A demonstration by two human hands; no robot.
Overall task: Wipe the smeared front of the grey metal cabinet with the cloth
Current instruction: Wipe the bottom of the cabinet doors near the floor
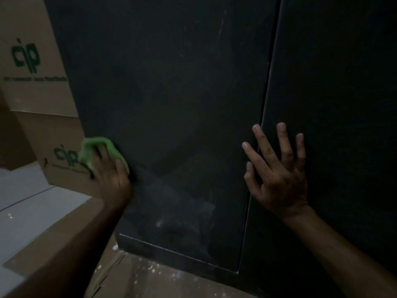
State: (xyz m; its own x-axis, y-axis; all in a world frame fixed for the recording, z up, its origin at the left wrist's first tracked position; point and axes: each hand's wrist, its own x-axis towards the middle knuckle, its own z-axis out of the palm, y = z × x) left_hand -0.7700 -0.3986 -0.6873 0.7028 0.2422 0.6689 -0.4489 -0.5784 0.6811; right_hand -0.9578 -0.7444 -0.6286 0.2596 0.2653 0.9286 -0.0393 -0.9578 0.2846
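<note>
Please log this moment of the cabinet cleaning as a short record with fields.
cabinet: dark grey, two doors, pale smears low on the left door
cloth: green, at the left door's left edge
left hand: holds the cloth against the door
right hand: fingers spread, flat over the seam between the doors
boxes: cardboard, stacked left of the cabinet

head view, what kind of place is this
Probably a storeroom or a room under renovation: stacked cardboard boxes printed with a green logo, a dark metal cabinet, and white paint-like specks on the floor. The light is dim.
</note>
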